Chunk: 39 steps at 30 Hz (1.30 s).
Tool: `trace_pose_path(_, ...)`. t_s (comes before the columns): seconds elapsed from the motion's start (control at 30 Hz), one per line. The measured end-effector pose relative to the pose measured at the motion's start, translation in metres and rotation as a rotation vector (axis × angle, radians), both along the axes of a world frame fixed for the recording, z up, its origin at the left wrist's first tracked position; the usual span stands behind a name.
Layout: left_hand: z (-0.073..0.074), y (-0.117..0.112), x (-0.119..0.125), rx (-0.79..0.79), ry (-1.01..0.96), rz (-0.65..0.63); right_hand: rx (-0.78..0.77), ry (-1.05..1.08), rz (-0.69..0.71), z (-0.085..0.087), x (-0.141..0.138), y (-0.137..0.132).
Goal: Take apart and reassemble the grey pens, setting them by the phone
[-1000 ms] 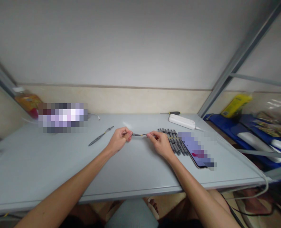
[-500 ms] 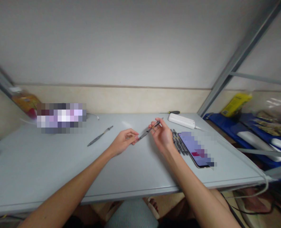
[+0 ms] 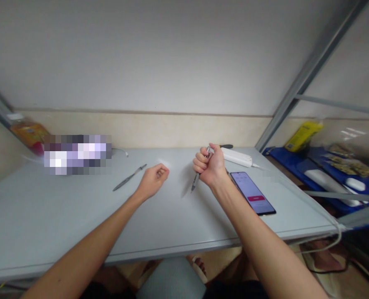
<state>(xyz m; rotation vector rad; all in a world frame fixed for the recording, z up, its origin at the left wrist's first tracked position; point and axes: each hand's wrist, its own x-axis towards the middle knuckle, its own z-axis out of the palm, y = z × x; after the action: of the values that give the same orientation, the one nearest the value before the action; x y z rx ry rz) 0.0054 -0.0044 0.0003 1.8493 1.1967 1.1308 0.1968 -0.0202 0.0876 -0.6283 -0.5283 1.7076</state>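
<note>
My right hand [image 3: 207,164] is wrapped in a fist around a grey pen [image 3: 195,181], its tip pointing down above the table. Part of the pen's top shows by the thumb. To the left, my left hand [image 3: 153,179] has its fingers curled in, with nothing visible in them. Close beside it, another grey pen [image 3: 130,177] lies slanted on the table. Most of the group of pens next to the phone is hidden behind my right hand and wrist.
A phone [image 3: 253,193] with a lit screen lies right of my right wrist. Behind it are a white power strip [image 3: 237,157] with a cable and a dark-handled screwdriver [image 3: 226,146]. A bottle [image 3: 28,131] stands far left beside a blurred-out object. The grey table [image 3: 166,232] ends in front of me.
The left hand has let go of the pen and drawn back left. My right hand has closed into a fist around that pen and turned its tip down. The view has shifted slightly.
</note>
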Motion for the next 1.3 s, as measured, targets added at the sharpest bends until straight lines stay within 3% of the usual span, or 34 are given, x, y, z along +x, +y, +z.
trace_pose_path(0.57, -0.003, 0.002, -0.002, 0.035, 0.06, 0.021, -0.001, -0.011, 0.009, 0.016, -0.004, -0.006)
trace_pose_path(1.3, -0.004, 0.001, -0.003, 0.064, 0.237, -0.002, -0.009, -0.035, -0.004, 0.014, -0.008, -0.008)
